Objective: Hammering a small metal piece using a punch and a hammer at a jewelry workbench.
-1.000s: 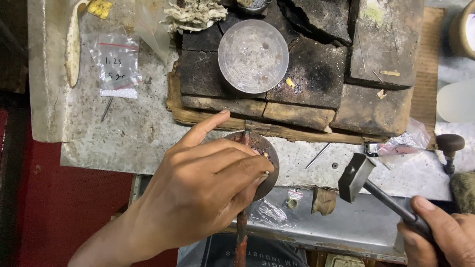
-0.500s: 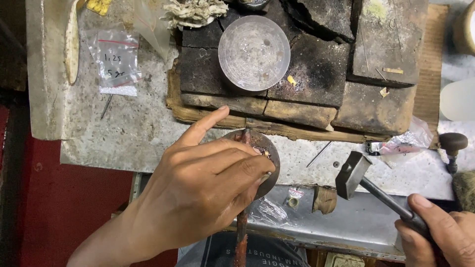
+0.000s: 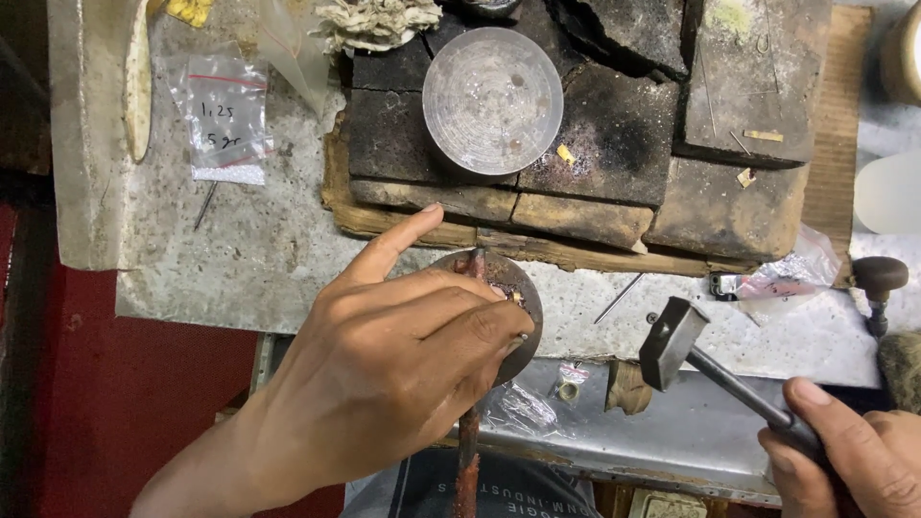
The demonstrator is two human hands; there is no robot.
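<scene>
Pressed down by the left hand [image 3: 384, 384], a dark round disc [image 3: 513, 312] is held at the front edge of the workbench [image 3: 278, 259]; the fingers are curled over most of it, the forefinger is stretched out toward the charred blocks, and a thin tool or pin is pinched at the fingertips [image 3: 513, 338] near the disc's right edge. A rusty rod [image 3: 467, 460] is seen running down from under the disc. A small hammer [image 3: 672, 343] is gripped by its handle in the right hand [image 3: 844, 460], fingers closed round the shaft, the head raised and tilted to the right of the disc, well apart from it.

Behind the disc, blackened blocks [image 3: 595, 144] are laid on a wooden board [image 3: 384, 223], and a round metal dish [image 3: 492, 101] is set on them. A small clear bag [image 3: 223, 120] with a red strip is lying on the bench to the left, with a thin pin [image 3: 205, 205] just below it. A wooden-knobbed tool [image 3: 878, 283] is placed at the far right, beside a crumpled plastic bag [image 3: 782, 273]. A small ring [image 3: 568, 391] is resting on the metal tray [image 3: 691, 432] under the bench edge.
</scene>
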